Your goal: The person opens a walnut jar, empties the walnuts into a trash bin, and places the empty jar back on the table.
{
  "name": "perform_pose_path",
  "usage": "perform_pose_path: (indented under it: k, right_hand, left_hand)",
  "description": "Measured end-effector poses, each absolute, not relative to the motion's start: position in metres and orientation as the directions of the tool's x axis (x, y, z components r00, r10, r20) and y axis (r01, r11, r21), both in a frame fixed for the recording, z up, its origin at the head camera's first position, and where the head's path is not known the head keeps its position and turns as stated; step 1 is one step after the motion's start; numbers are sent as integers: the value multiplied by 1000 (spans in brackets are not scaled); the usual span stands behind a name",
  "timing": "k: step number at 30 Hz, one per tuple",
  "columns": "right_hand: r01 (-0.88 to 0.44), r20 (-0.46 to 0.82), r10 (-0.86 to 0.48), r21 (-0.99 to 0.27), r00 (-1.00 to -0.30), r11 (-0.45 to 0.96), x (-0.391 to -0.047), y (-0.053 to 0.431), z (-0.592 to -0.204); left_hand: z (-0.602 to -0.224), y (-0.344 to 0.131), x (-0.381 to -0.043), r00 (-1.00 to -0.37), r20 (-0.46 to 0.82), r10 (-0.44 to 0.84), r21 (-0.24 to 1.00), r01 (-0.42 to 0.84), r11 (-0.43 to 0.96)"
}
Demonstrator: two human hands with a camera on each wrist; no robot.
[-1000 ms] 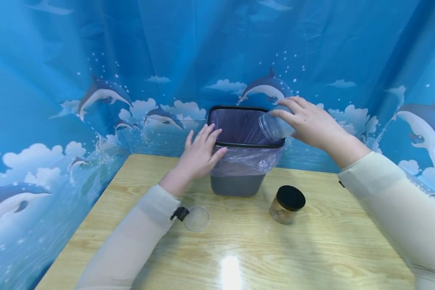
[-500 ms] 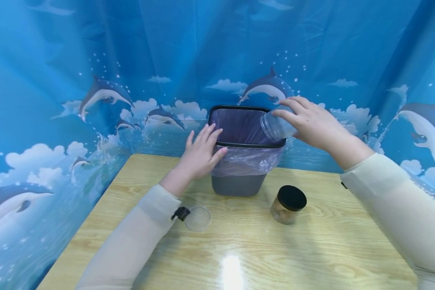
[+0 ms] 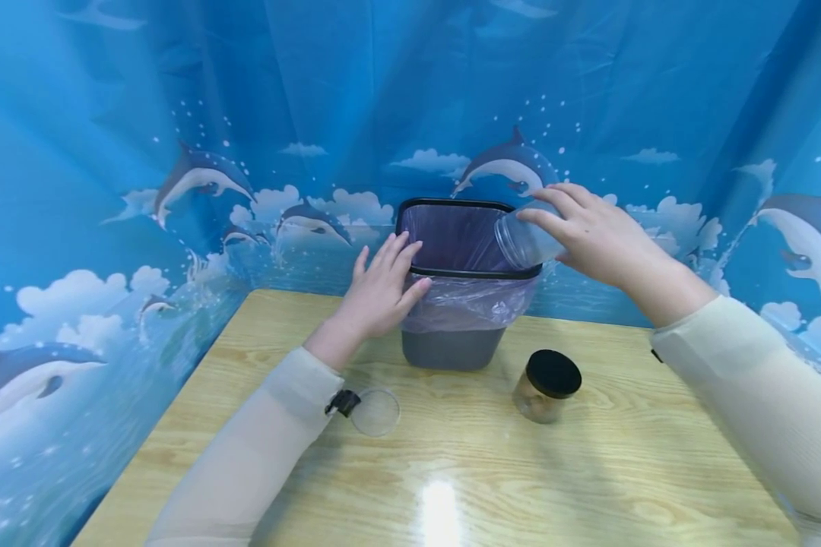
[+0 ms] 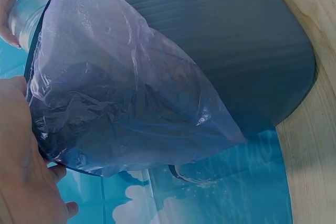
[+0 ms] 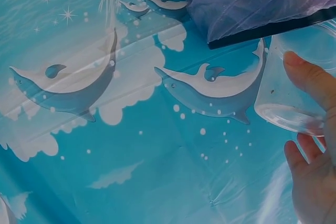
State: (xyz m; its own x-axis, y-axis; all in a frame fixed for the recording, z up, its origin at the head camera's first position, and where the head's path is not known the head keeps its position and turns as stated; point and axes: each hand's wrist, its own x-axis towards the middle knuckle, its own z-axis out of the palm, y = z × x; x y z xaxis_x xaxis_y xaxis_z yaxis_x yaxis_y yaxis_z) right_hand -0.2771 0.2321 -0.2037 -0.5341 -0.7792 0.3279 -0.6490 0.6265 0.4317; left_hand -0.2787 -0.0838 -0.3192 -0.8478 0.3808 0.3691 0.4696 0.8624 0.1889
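Observation:
A bin (image 3: 448, 349) with a black rim and a thin purple liner bag (image 3: 475, 304) folded over it stands at the back of the table. My right hand (image 3: 591, 239) grips a clear jar (image 3: 530, 235), tilted with its mouth over the bin's right side. In the right wrist view, the thumb presses the side of the jar (image 5: 289, 93), whose wall is see-through with a small dark speck. My left hand (image 3: 376, 292) rests at the bin's left rim, fingers straight and spread. The left wrist view shows that hand (image 4: 23, 150) beside the bag-covered rim.
A second clear jar (image 3: 539, 403) with a black lid and brownish contents stands at the bin's front right. A clear round disc (image 3: 375, 412) lies on the wooden table (image 3: 506, 486) near the left cuff. A blue dolphin-print curtain (image 3: 356, 91) hangs behind.

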Motion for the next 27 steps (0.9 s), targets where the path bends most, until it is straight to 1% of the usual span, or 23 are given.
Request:
perform_pose_path:
  k: [9, 17, 27]
  right_hand:
    - [-627, 363, -757, 424, -543, 653, -267, 235, -201]
    - [-623, 424, -762, 442, -489, 646, -260, 238, -204]
    - [-606, 496, -732, 423, -467, 674, -248, 243, -210]
  left_hand:
    - [-319, -83, -279, -849, 367, 380, 193, 469, 862]
    - [-319, -83, -279, -851, 365, 378, 194, 467, 863]
    - [-320, -82, -279, -847, 375, 376, 197, 469, 861]
